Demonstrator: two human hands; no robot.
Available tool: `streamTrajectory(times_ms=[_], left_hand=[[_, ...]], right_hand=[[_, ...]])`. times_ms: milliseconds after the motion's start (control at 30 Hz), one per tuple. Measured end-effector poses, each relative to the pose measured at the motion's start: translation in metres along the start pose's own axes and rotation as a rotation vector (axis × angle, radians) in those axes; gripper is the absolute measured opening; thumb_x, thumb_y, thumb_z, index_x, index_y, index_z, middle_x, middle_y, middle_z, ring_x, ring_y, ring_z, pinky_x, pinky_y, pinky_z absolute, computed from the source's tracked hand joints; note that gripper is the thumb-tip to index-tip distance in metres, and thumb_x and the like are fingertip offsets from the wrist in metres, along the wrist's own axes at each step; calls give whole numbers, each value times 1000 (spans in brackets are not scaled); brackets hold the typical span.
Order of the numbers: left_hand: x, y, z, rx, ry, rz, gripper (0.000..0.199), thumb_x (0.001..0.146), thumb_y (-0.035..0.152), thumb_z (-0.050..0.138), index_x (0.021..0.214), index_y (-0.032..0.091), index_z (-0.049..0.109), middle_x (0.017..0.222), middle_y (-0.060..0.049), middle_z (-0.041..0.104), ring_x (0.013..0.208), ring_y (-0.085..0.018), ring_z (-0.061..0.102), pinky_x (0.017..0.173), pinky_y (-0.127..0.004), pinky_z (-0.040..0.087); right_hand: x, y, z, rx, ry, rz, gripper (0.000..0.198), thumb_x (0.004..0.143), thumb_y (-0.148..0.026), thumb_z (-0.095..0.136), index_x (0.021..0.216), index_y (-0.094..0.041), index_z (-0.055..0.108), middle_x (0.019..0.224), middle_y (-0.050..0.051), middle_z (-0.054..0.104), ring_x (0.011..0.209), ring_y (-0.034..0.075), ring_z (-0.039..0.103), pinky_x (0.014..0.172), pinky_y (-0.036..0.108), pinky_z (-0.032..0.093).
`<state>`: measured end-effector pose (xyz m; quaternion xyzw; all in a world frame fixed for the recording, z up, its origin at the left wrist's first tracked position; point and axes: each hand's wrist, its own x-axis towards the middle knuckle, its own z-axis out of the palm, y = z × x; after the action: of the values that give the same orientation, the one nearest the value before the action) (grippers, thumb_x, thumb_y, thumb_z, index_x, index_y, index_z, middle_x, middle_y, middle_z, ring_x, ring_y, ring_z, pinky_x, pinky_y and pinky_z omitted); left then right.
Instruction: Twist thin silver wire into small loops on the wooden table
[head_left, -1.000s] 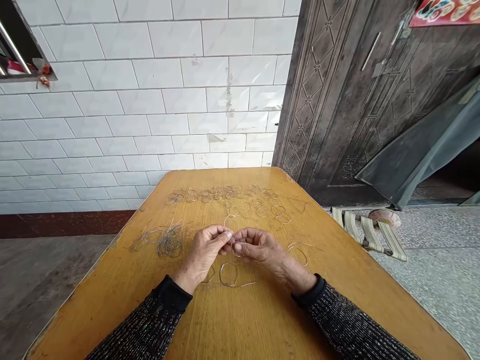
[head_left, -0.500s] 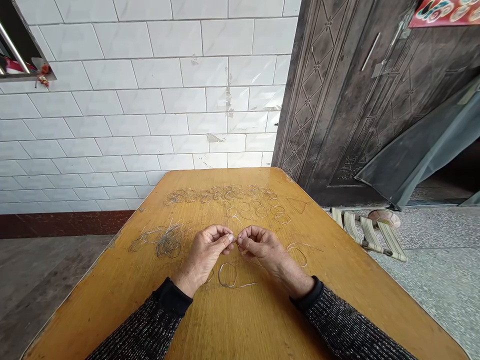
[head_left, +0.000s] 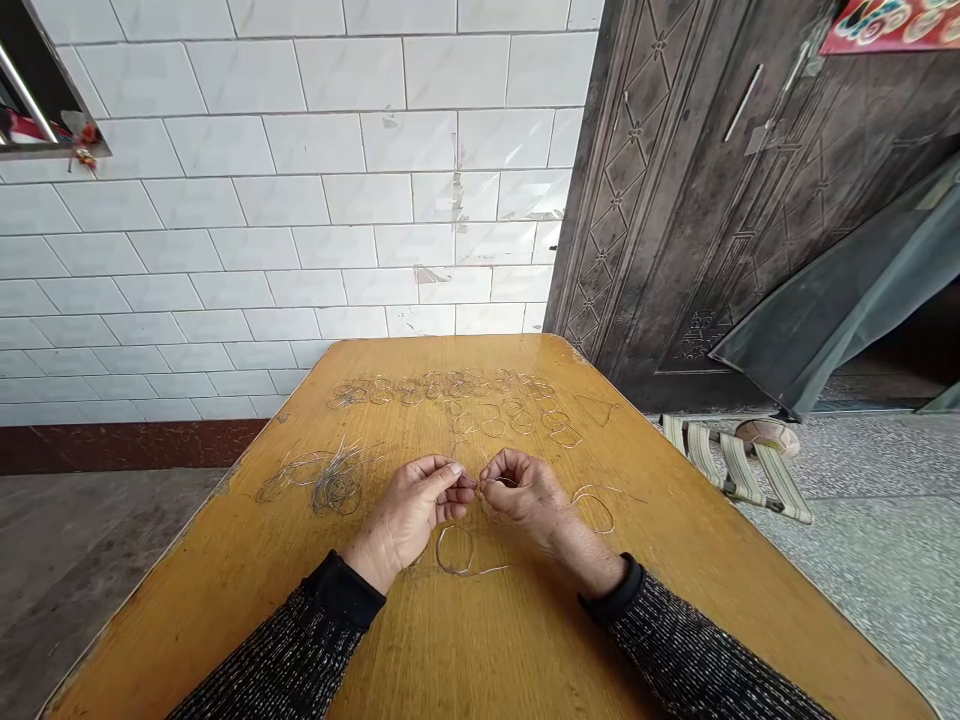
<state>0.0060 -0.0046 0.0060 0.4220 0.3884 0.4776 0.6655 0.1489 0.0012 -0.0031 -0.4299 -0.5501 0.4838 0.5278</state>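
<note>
Over the middle of the table, my left hand and my right hand meet fingertip to fingertip. Both pinch a thin wire, part of which loops below my right fingers. The exact spot where it is gripped is hidden by the fingertips. Just under my hands a wire ring with a loose tail lies on the wood. Right of my right wrist is another loop of wire. A tangled bundle of wires rests left of my left hand.
Along the far part of the wooden table runs a row of twisted wire loops, with several more loops in front of it. A white tiled wall stands behind. On the floor at right is a striped strap seat.
My hands have shifted slightly at the fingertips. My right fingers have curled and turned, and the wire loop beneath them has changed position. The wires on the table lie as before.
</note>
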Motion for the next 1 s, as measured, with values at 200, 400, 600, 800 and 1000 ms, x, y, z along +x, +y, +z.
streamTrajectory(times_ms=[200, 400, 600, 800, 1000], left_hand=[[-1, 2, 2, 131, 50, 67, 18, 67, 27, 63, 73, 14, 53, 72, -4, 61, 62, -11, 56, 56, -21, 42], [-10, 16, 1, 904, 148, 810, 7, 77, 21, 53, 70, 18, 54, 70, -1, 56, 60, -10, 51, 58, -23, 41], [-9, 10, -2, 1293, -132, 913, 16, 83, 16, 44, 90, 20, 58, 83, -5, 61, 76, -15, 56, 67, -26, 43], [-8, 9, -5, 1414, -128, 943, 17, 85, 18, 40, 87, 18, 57, 81, -6, 59, 75, -15, 54, 67, -26, 43], [-7, 12, -6, 1414, -97, 962, 18, 84, 15, 40, 79, 19, 57, 73, -4, 57, 70, -14, 51, 65, -26, 40]], right_hand=[[0, 2, -2, -108, 14, -53, 6, 54, -17, 49, 55, -18, 43, 48, -6, 40, 44, 6, 32, 41, 19, 25], [2, 0, -5, -16, -12, 48, 7, 52, -18, 52, 54, -19, 46, 45, -6, 41, 41, 6, 33, 40, 20, 25], [-1, -2, -2, 89, -60, 80, 12, 51, -19, 58, 53, -18, 46, 44, -7, 41, 41, 5, 30, 42, 19, 23], [-5, -9, 0, 201, -126, 138, 15, 51, -19, 60, 51, -18, 45, 43, -7, 42, 40, 4, 32, 42, 20, 23], [-8, -14, 1, 255, -147, 179, 20, 50, -23, 64, 52, -18, 45, 43, -6, 45, 38, 4, 33, 41, 20, 25]])
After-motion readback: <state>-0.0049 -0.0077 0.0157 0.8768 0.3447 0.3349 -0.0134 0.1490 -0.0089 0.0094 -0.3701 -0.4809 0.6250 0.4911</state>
